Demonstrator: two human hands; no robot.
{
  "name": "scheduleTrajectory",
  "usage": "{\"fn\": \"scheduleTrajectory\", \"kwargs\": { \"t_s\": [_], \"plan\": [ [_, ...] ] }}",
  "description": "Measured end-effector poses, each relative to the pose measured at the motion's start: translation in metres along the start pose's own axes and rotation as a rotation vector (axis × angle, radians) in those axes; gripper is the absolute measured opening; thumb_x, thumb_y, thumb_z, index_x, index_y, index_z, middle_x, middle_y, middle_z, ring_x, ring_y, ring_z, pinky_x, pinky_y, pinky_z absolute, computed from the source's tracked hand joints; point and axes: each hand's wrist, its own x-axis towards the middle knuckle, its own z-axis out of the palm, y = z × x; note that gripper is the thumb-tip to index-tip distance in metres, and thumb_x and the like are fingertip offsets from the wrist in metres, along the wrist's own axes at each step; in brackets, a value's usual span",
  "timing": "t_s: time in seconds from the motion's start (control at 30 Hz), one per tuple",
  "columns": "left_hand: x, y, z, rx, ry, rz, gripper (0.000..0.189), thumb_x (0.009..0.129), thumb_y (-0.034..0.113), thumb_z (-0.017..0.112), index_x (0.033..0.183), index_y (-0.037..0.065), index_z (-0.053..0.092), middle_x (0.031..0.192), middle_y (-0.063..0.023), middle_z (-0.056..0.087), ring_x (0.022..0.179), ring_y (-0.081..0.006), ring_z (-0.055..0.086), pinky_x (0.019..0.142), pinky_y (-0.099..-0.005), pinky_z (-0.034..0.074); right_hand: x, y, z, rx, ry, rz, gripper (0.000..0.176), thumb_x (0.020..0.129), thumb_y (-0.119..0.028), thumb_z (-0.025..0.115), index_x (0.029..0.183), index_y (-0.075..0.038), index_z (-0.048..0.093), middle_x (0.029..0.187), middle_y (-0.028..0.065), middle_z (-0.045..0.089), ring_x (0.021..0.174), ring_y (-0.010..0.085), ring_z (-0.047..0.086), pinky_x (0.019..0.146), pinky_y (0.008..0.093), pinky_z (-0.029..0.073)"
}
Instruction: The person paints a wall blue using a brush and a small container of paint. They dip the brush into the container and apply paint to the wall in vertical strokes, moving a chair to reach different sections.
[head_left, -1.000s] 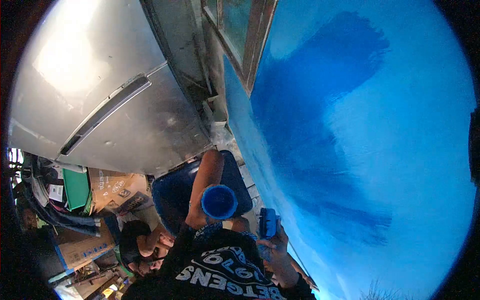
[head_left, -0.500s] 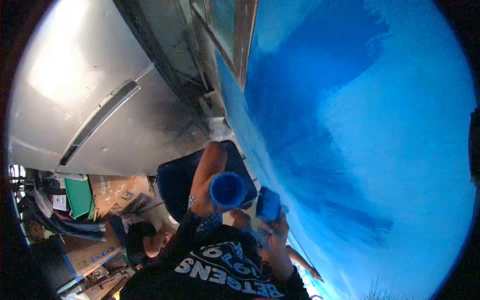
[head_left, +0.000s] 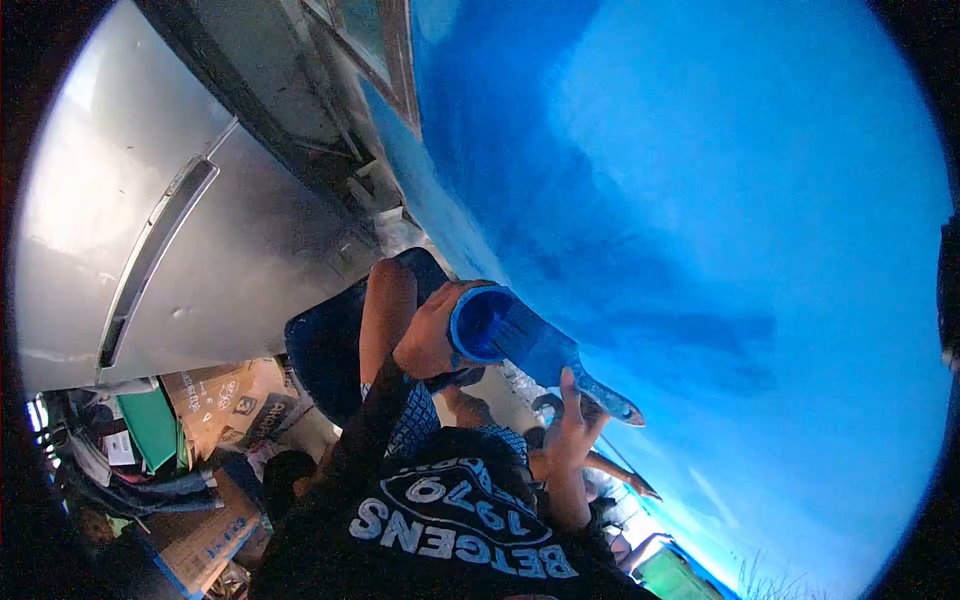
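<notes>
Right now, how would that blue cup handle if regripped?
The blue cup looks paint-coated, so probably slippery in the left hand. It is open-topped, so paint could spill if tilted. The brush in the right hand sits against it and might nudge it.

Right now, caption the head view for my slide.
Left hand holds blue cup, right hand a brush, beside blue wall.

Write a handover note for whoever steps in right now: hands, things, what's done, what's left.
Left hand: gripping the blue paint cup, raised near the wall.
Right hand: on the handle of the brush, bristles at the cup's mouth.
Done: a darker blue band covers the wall's left part.
Left: the paler blue area to its right looks uncoated.
</notes>
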Motion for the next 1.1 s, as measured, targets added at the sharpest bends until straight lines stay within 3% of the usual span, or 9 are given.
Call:
{"fn": "scheduleTrajectory", "kwargs": {
  "t_s": [0.07, 0.2, 0.33, 0.47, 0.53, 0.6, 0.63, 0.9, 1.1],
  "plan": [
    [0.002, -0.009, 0.009, 0.055, -0.032, 0.077, 0.095, 0.058, 0.036, 0.094, 0.137, 0.006, 0.051, 0.133, -0.0145, 0.059, 0.125, -0.0358, 0.055, 0.107, -0.0454, 0.044, -0.002, 0.000, -0.007, -0.068, -0.245, -0.336, 0.058, 0.083, -0.014, 0.082, 0.130, 0.002, 0.052, 0.128, 0.0176, 0.059, 0.110, 0.0262, 0.060, 0.094, 0.0389, 0.049],
    [-0.009, -0.001, 0.029, 0.068, -0.127, 0.136, 0.097, 0.059, 0.038, 0.094, 0.139, 0.007, 0.048, 0.136, -0.0138, 0.057, 0.126, -0.0360, 0.053, 0.107, -0.0471, 0.043, -0.002, -0.024, -0.014, -0.602, -0.277, -0.635, 0.022, 0.080, -0.013, 0.084, 0.091, 0.000, 0.071, 0.091, 0.0109, 0.072, 0.091, 0.0235, 0.068, 0.080, 0.0364, 0.052],
    [-0.016, 0.013, 0.040, 0.147, -0.163, 0.167, 0.096, 0.059, 0.038, 0.094, 0.139, 0.007, 0.049, 0.135, -0.0144, 0.058, 0.124, -0.0360, 0.054, 0.106, -0.0469, 0.044, 0.003, -0.013, -0.020, -0.617, -0.261, -0.902, 0.022, 0.079, -0.012, 0.084, 0.092, 0.001, 0.071, 0.088, 0.0117, 0.073, 0.078, 0.0235, 0.068, 0.077, 0.0354, 0.052],
    [-0.024, 0.020, 0.051, -0.011, -0.115, 0.127, 0.094, 0.059, 0.037, 0.094, 0.137, 0.007, 0.049, 0.131, -0.0154, 0.059, 0.122, -0.0364, 0.055, 0.105, -0.0477, 0.044, -0.008, -0.020, -0.032, -0.300, -0.203, -0.404, 0.015, 0.082, -0.007, 0.081, 0.085, 0.003, 0.070, 0.090, 0.0081, 0.074, 0.083, 0.0159, 0.066, 0.081, 0.0341, 0.051],
    [-0.028, 0.022, 0.057, -0.063, -0.114, 0.098, 0.094, 0.060, 0.037, 0.094, 0.137, 0.007, 0.050, 0.129, -0.0157, 0.060, 0.122, -0.0366, 0.056, 0.105, -0.0479, 0.044, -0.006, -0.013, -0.032, -0.245, -0.209, -0.545, 0.017, 0.080, -0.010, 0.082, 0.082, 0.002, 0.071, 0.087, 0.0100, 0.073, 0.078, 0.0190, 0.067, 0.075, 0.0348, 0.052],
    [-0.028, 0.015, 0.065, -0.021, -0.100, 0.260, 0.093, 0.060, 0.036, 0.093, 0.136, 0.006, 0.050, 0.129, -0.0158, 0.060, 0.122, -0.0370, 0.056, 0.104, -0.0487, 0.044, 0.006, -0.004, -0.038, -0.693, -0.153, -0.906, 0.021, 0.079, -0.016, 0.083, 0.082, 0.000, 0.071, 0.083, 0.0134, 0.072, 0.069, 0.0264, 0.067, 0.066, 0.0355, 0.052],
    [-0.030, 0.013, 0.069, -0.027, -0.110, 0.264, 0.093, 0.060, 0.036, 0.093, 0.136, 0.006, 0.050, 0.129, -0.0158, 0.060, 0.122, -0.0370, 0.056, 0.104, -0.0487, 0.044, 0.006, -0.008, -0.037, -0.794, -0.180, -0.999, 0.021, 0.081, -0.015, 0.083, 0.084, 0.003, 0.073, 0.084, 0.0139, 0.073, 0.064, 0.0195, 0.068, 0.059, 0.0333, 0.055],
    [-0.043, 0.002, 0.087, -0.017, -0.104, 0.254, 0.093, 0.059, 0.035, 0.093, 0.136, 0.006, 0.051, 0.129, -0.0155, 0.060, 0.122, -0.0372, 0.055, 0.103, -0.0499, 0.044, 0.006, 0.009, -0.039, -0.813, -0.128, -0.984, 0.025, 0.079, -0.018, 0.084, 0.083, 0.002, 0.070, 0.076, 0.0113, 0.069, 0.058, 0.0173, 0.063, 0.055, 0.0302, 0.051],
    [-0.057, 0.008, 0.090, -0.048, -0.060, 0.153, 0.094, 0.057, 0.036, 0.096, 0.134, 0.006, 0.051, 0.126, -0.0154, 0.062, 0.121, -0.0348, 0.057, 0.105, -0.0478, 0.043, 0.003, 0.013, -0.071, -0.672, -0.298, -0.791, 0.038, 0.077, -0.009, 0.083, 0.108, 0.004, 0.065, 0.109, 0.0133, 0.067, 0.084, 0.0170, 0.064, 0.066, 0.0336, 0.056]
  ]
}}
